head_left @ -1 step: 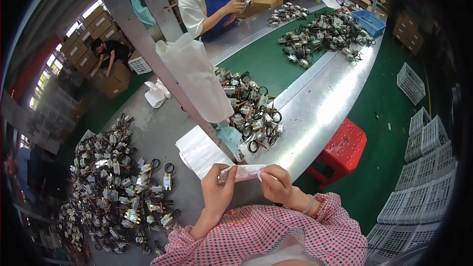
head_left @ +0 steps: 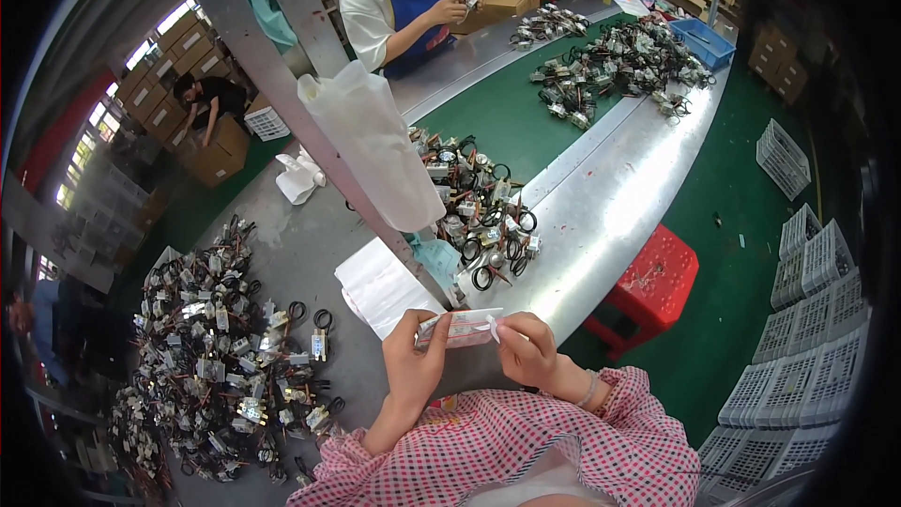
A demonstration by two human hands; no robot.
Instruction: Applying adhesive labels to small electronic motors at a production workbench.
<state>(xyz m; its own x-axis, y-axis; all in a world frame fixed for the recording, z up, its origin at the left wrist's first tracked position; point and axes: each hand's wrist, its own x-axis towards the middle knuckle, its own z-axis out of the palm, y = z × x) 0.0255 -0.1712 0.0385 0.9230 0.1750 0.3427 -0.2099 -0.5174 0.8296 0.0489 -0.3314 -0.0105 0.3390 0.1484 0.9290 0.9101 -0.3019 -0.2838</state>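
You hold a small clear plastic bag (head_left: pixel 460 327) flat between both hands, just above the near edge of the metal table (head_left: pixel 610 197). Your left hand (head_left: pixel 413 361) pinches the bag's left end, thumb on top and fingers curled under it, closed tight on the plastic. Your right hand (head_left: pixel 527 347) grips the right end the same way, fingertips bunched on the bag's edge, the other fingers folded into the palm. Both wrists are bent inward so the hands face each other, and your forearms in checked pink sleeves come up from below the table's edge.

Just beyond the bag on the table lies a stack of white plastic sheets (head_left: pixel 380 286). Past that, further up the table, sits a heap of small metal parts with black rings (head_left: pixel 479 216). To the left of the table's bare middle spreads a much larger pile of the same parts (head_left: pixel 216 338). A slanted metal post (head_left: pixel 282 84) rises over the table with a white plastic bag (head_left: pixel 375 150) hanging from it. At the table's far end a person in a blue apron (head_left: pixel 408 5) handles a part, beside another pile of parts (head_left: pixel 619 66). A red stool (head_left: pixel 652 282) stands right of the table.
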